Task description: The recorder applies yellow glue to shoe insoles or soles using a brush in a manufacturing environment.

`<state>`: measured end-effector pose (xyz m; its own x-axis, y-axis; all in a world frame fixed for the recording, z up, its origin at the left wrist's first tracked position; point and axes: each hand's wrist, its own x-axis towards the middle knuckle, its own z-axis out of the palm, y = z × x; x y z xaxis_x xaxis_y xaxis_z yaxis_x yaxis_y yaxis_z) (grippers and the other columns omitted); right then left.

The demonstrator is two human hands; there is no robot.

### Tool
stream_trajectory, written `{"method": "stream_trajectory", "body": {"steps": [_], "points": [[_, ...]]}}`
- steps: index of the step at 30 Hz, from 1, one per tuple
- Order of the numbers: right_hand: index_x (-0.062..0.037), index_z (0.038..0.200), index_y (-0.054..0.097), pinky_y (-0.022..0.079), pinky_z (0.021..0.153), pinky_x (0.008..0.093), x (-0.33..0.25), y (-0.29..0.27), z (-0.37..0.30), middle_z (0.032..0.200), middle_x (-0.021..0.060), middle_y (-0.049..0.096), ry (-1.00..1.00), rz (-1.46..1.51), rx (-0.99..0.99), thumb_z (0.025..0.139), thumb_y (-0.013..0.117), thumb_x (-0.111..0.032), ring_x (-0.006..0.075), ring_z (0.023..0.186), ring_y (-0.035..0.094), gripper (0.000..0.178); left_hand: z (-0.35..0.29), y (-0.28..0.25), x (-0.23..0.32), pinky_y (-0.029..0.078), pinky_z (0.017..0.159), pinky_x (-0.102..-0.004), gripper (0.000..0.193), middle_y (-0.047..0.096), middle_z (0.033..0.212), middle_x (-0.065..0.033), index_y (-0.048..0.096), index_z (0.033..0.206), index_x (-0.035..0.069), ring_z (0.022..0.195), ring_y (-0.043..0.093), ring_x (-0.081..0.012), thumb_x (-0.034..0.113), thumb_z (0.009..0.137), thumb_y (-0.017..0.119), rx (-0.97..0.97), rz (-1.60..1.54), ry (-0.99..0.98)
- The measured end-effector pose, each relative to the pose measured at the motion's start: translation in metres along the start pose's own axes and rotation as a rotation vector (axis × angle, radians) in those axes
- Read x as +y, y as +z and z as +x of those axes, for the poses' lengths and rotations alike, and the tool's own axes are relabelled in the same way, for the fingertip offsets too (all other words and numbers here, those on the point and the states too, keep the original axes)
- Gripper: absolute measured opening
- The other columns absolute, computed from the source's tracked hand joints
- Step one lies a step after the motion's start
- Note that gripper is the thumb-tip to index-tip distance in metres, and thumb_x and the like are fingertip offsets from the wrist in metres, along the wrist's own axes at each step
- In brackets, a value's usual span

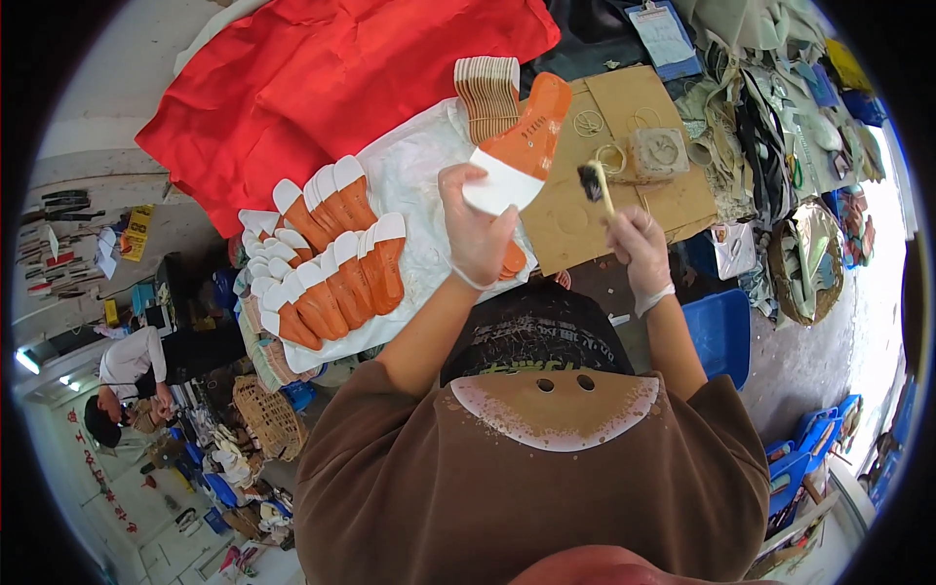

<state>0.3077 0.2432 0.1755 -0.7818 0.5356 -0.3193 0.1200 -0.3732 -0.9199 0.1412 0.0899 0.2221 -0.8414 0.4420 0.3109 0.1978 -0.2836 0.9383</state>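
A row of pale characters runs across the black cloth [536,322] at the person's lap, with bright green lettering (partly lost in the folds) on its nearer part. To the left, red characters line a pale wall [168,554], and dark characters mark a yellow sheet [138,232]. On the far right, the clipboard's white paper [667,37] bears marks too small to read.
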Motion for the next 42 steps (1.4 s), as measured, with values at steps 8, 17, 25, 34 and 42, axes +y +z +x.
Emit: {"method": "stream_trajectory", "body": {"steps": [8, 17, 25, 34, 42], "points": [[-0.0075, 0.101, 0.062, 0.032, 0.053, 0.0165, -0.014, -0.019, 0.034, 0.077, -0.0027, 0.056, 0.204, 0.139, -0.006, 0.096, 0.057, -0.033, 0.0036, 0.066, 0.047, 0.027, 0.071, -0.007, 0.006, 0.041, 0.081, -0.0387, 0.021, 0.056, 0.086, -0.0036, 0.064, 0.084, 0.014, 0.098, 0.052, -0.0279, 0.014, 0.068, 0.077, -0.546, 1.134, 0.520], [-0.0044, 0.092, 0.065, 0.033, 0.056, 0.0176, -0.010, -0.013, 0.038, 0.075, -0.0040, 0.056, -0.054, -0.097, -0.130, 0.093, 0.063, -0.023, 0.0034, 0.063, 0.045, 0.018, 0.085, -0.040, -0.054, 0.048, 0.077, -0.0310, 0.015, 0.067, 0.088, -0.0023, 0.065, 0.095, 0.008, 0.078, 0.061, -0.0152, 0.021, 0.091, 0.059, -0.533, 0.229, -0.527], [-0.0020, 0.092, 0.065, 0.041, 0.064, 0.0197, 0.008, 0.011, 0.043, 0.080, -0.0030, 0.058, -0.255, -0.263, -0.019, 0.088, 0.070, -0.011, 0.0048, 0.072, 0.051, 0.012, 0.081, -0.033, -0.042, 0.050, 0.078, -0.0267, 0.017, 0.067, 0.092, -0.0066, 0.061, 0.101, -0.001, 0.084, 0.063, -0.0130, 0.013, 0.094, 0.056, -0.468, -0.365, -0.833], [-0.0021, 0.090, 0.069, 0.044, 0.061, 0.0252, -0.034, -0.006, 0.049, 0.076, 0.0042, 0.060, -0.500, -0.681, -0.174, 0.082, 0.074, -0.011, 0.0110, 0.067, 0.054, 0.013, 0.081, -0.049, -0.041, 0.053, 0.083, -0.0313, 0.023, 0.067, 0.100, -0.0116, 0.057, 0.108, -0.003, 0.092, 0.067, -0.0188, 0.015, 0.097, 0.050, -0.455, -0.410, -0.827], [-0.0028, 0.088, 0.068, 0.046, 0.059, 0.0260, -0.038, -0.034, 0.009, 0.076, 0.0032, 0.063, -0.291, -0.631, -0.532, 0.083, 0.072, -0.010, 0.0119, 0.067, 0.058, 0.010, 0.090, -0.070, -0.049, 0.049, 0.092, -0.0380, 0.032, 0.066, 0.108, -0.0173, 0.057, 0.115, -0.009, 0.101, 0.064, -0.0245, 0.015, 0.096, 0.046, -0.295, -0.538, -0.866]]}}
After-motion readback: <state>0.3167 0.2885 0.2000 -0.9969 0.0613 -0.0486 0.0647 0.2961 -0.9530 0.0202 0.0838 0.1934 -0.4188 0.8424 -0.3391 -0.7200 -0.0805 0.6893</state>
